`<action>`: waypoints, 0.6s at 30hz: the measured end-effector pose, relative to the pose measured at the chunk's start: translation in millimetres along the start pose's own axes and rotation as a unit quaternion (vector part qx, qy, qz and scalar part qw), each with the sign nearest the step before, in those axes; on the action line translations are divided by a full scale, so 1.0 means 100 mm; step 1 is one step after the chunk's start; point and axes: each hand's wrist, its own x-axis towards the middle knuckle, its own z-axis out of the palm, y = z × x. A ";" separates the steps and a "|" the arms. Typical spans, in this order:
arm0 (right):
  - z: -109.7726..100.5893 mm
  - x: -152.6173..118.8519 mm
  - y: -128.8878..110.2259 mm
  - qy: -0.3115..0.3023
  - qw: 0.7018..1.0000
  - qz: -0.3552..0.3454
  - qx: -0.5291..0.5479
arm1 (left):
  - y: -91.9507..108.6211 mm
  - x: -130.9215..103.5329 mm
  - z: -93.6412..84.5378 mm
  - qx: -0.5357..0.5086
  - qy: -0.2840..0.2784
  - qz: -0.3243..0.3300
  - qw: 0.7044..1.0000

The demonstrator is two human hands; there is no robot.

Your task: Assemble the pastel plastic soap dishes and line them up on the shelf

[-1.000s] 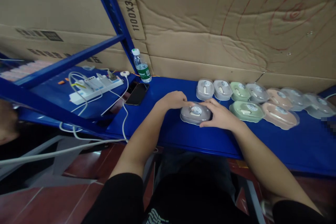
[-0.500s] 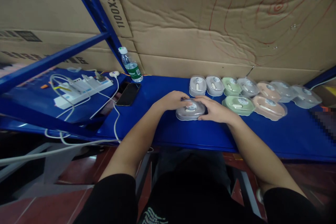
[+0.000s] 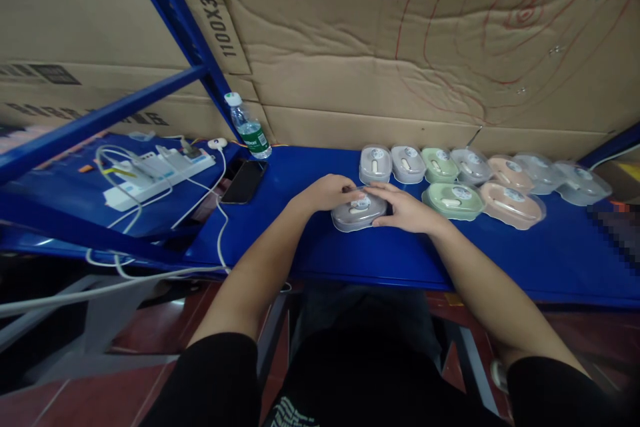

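Observation:
A grey oval container with a clear lid (image 3: 354,217) rests on the blue table in front of me, with a pale piece and a round label on top. My left hand (image 3: 330,193) touches its far left edge, fingers bent over the rim. Around its right side curves my right hand (image 3: 404,209), the thumb low against the side and the fingers on the far edge. Both hands grip the container between them. To the right, the nearest other container is a green one (image 3: 453,201), apart from my right hand.
Several grey, green and pink containers (image 3: 511,175) line the back right of the blue table (image 3: 320,253). A water bottle (image 3: 253,133) and a black phone (image 3: 245,181) are at left, beside a white power strip (image 3: 145,181) with cables. Cardboard (image 3: 320,33) stands behind.
The grey container has shifted slightly to the left and turned a little between my hands. My right hand has moved slightly left with it.

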 end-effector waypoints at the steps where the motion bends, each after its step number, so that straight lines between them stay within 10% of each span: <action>1: -0.01 0.01 0.01 -0.001 1.000 -0.003 0.005 | -0.01 0.01 0.01 -0.004 0.006 0.011 1.000; 18: 0.01 0.04 0.12 -0.001 0.999 0.011 0.045 | 0.04 -0.02 -0.03 0.000 -0.012 0.010 1.000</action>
